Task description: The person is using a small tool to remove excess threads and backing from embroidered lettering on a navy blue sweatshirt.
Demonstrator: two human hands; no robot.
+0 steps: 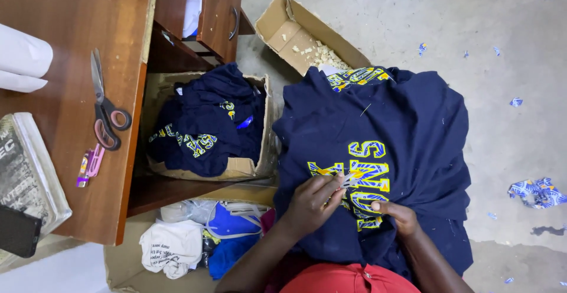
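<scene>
Navy shirt (pixel 407 127) on lap | left hand (pixel 312 201) grip pinches small tool (pixel 347 180) over lettering | right hand (pixel 397 213) pressed flat on shirt, grip open

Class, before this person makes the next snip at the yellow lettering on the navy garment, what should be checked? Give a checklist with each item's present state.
1. Left hand grips the small cutting tool: ok.
2. Right hand pins the navy garment: ok.
3. Fabric flat under the yellow lettering: not ok, it is creased.
4. Tool tip clear of the fingers: cannot tell.
5. Scissors lie on the wooden desk: ok.
</scene>
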